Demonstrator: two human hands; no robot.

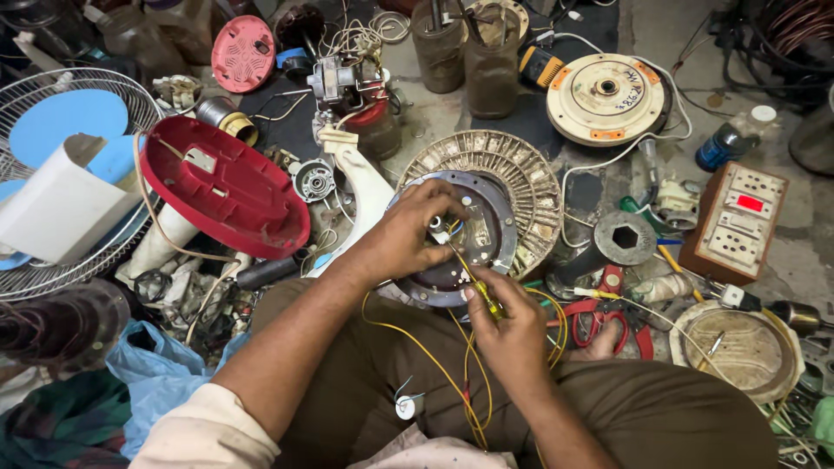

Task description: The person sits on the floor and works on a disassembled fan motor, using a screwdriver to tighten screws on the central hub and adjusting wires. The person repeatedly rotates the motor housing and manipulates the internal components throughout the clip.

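Cluttered repair floor, parts everywhere. Frame centre: motor (486, 227) on lap. Left hand (408, 236) fingers pressed on wires at motor hub. Right hand (512, 326) pinching screwdriver (473, 280), long axis running up-left to hub, just below left hand. Yellow wires (452, 373) trailing down.

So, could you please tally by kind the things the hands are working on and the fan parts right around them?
Hands: 2, left hand and right hand
Grey motor housing: 1
Yellow-handled screwdriver: 1
Red fan base cover: 1
Cream round motor: 1
Wire fan guard: 1
Red-handled pliers: 1
Total: 8
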